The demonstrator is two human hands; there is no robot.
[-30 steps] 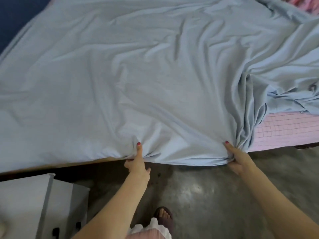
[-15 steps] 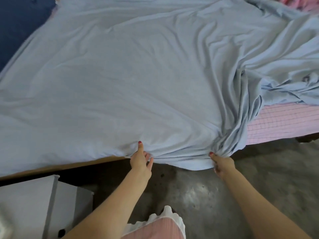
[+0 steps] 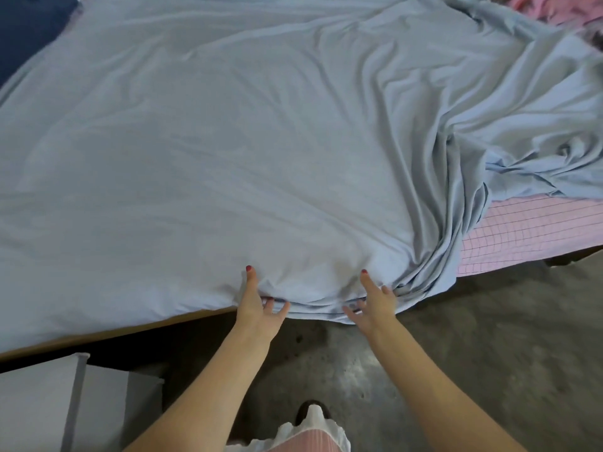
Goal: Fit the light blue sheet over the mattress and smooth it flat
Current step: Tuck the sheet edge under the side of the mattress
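Note:
The light blue sheet lies over most of the mattress, fairly flat on the left and bunched into deep folds on the right. A strip of the pink checked mattress shows bare at the near right. My left hand pinches the sheet's near hem, thumb on top and fingers under the edge. A short way to its right, my right hand holds the hem where the folds gather, its thumb on top and its fingers spread under and into the cloth.
A wooden bed frame edge runs below the sheet at the left. A white box stands on the floor at the lower left. Grey concrete floor lies before the bed. Crumpled pink fabric sits at the far right corner.
My right hand has slid left along the hem toward my left hand, drawing the gathered folds with it. My left hand has stayed at the edge. More pink mattress shows.

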